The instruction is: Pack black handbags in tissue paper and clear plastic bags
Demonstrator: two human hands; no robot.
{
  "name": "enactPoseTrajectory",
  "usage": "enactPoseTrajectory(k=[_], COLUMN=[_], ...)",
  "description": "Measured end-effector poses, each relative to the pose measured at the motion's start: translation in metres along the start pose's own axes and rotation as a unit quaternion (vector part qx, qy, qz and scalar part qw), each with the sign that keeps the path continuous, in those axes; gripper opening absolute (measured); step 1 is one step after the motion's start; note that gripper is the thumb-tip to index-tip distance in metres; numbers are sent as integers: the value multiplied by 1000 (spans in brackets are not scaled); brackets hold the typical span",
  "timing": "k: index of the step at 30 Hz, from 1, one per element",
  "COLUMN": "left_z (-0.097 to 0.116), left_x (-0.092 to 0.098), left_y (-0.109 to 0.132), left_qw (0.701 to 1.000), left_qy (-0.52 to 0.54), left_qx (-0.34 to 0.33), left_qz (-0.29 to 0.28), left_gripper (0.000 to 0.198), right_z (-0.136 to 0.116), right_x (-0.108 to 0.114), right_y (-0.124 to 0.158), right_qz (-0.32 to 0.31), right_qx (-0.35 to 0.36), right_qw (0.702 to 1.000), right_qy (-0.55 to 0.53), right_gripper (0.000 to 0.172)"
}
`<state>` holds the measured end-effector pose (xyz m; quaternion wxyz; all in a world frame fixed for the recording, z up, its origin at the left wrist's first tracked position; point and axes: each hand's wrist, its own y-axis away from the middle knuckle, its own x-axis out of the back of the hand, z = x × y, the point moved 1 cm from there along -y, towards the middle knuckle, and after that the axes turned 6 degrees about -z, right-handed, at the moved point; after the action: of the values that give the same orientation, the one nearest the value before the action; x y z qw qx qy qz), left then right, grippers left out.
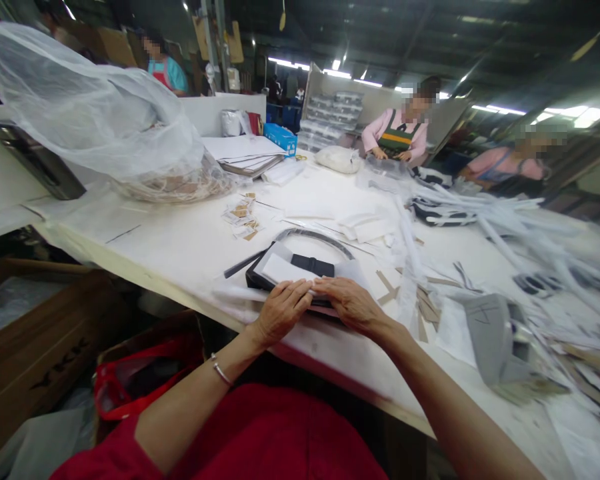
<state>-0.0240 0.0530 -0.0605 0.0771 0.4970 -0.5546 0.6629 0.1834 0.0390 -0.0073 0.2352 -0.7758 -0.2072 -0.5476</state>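
A black bag (300,275) wrapped partly in white tissue paper (286,268) lies on the white table (180,247) near its front edge. A black strap (315,237) arcs behind it. My left hand (281,311) and my right hand (349,303) rest side by side on the near edge of the bag. Their fingers lie flat and pressed on the white paper, fingertips meeting in the middle. A bracelet sits on my left wrist.
A big clear plastic bag (80,113) of goods sits at the far left. Small tags (241,219) and brown card strips (425,310) lie scattered. Grey folded pieces (490,333) and white wrappers crowd the right. Two people work at the table's far end. A red bag (140,380) stands below the table.
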Motion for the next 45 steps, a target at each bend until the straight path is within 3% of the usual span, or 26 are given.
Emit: enactPoseTrajectory(k=[7,11,15,22,27,32,36,39,42,45], left_z=[-2,-2,-2,-3,-5,-5,-7,-10,-14,-18], left_x=[-3,-4,-5,-4,-5,-1,1,1,3,7], left_y=[3,4,4,1,1,0,-4,-7,-10,-13], left_qw=[999,999,1000,999,998,998,998,998,999,999], left_qy=[-28,-36,-15,-17,-35,-35,-39,-29,-16,-8], left_qx=[21,13,16,6,0,-14,-32,-39,-24,12], left_qz=[8,0,0,45,48,47,38,42,45,42], left_gripper=[42,39,34,39,38,41,48,51,51,49], right_z=[-16,-25,-30,-31,-26,-30,-34,-38,-42,-31], right_x=[8,3,-6,-19,-22,-16,-11,-1,20,41], right_y=[2,6,5,4,3,4,3,12,38,80], right_qz=[-11,4,25,34,38,40,37,80,172,287], right_qx=[-5,-8,-33,-60,-56,-56,-52,-37,-26,-89], right_qw=[1000,998,994,983,983,985,984,982,975,948], right_qy=[12,55,103,169,170,156,168,168,140,102], right_gripper=[40,56,52,73,68,47,43,43,35,24])
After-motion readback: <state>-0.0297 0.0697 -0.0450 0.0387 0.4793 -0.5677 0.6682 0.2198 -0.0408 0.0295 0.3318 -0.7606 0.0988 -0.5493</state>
